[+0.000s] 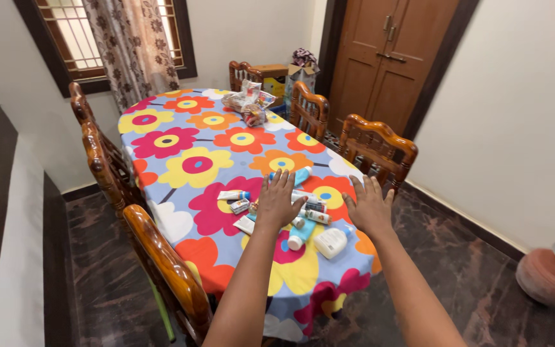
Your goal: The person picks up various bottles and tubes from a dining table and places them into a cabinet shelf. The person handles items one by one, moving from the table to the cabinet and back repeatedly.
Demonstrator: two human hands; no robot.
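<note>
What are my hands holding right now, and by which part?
Nothing: left hand lies flat, fingers spread, over the small tubes; right hand hovers open beside them.

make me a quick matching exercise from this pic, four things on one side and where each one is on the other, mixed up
1 left hand
2 right hand
3 white bottle
4 packets

a far end of the table
b near table edge, lying flat
c spread over the tubes
d by the table's right edge, next to a chair

Pairs: 1-c, 2-d, 3-b, 4-a
</note>
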